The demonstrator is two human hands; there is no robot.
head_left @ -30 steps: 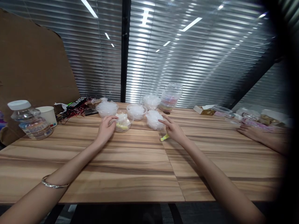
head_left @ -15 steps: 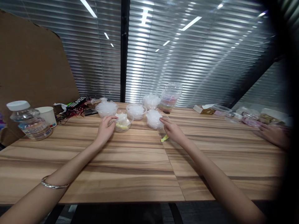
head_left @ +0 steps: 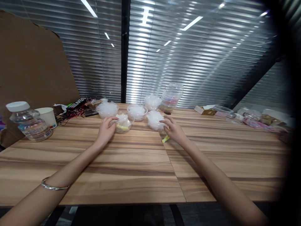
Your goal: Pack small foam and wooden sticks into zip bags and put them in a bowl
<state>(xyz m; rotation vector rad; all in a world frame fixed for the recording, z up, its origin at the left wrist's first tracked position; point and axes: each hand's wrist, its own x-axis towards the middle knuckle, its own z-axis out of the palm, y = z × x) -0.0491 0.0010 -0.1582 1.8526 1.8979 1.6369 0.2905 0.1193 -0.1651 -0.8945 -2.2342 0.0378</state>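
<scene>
My left hand grips the near left rim of a clear plastic bowl with thumb and fingers. Inside it lie a yellow item and some whitish film. Further right, my right hand has its fingers apart at the right side of a round clear container filled with white, crinkled film; whether the fingertips touch it, I cannot tell. A small yellow-green item lies on the wooden table below my right fingers, partly hidden by the hand.
Behind stand more clear bowls of white film: one at left, one in the middle. A stack of clear tubs is at the back. On the left are a plastic jar, a paper cup and tangled wires. A small box stands right.
My right fingers have spread apart and pulled slightly back from the container. My left hand stays on its bowl. Another person's hand at the far right has drawn back into the dark edge.
</scene>
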